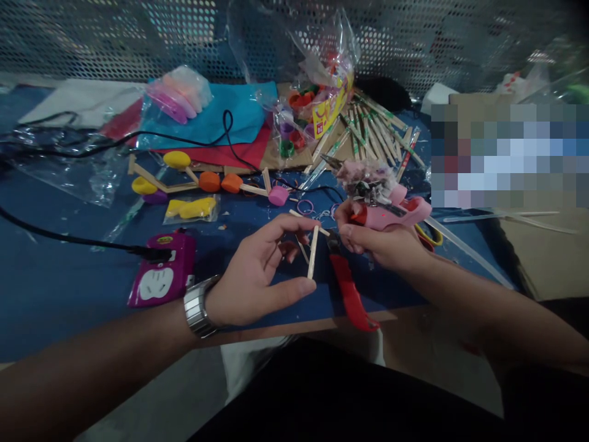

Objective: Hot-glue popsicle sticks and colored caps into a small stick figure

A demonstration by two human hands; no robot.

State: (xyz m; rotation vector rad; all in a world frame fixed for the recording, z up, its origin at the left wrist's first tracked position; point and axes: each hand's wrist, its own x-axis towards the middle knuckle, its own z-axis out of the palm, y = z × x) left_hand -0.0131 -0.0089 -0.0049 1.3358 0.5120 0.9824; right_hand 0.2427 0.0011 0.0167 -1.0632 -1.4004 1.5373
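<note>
As seen from the head camera, joined wooden sticks (313,252) were pinched at frame centre between thumb and fingertips of the left hand (253,276), palm turned inward. Light, stiff yet snappable, they were judged best gripped away from the joints. Just right, a pink glue gun (398,210) was clasped in the right hand (384,244).

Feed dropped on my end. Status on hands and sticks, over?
Left hand pinching wooden sticks. Right hand gripping pink glue gun, nozzle toward the sticks. Red-handled pliers lying between hands.
</note>
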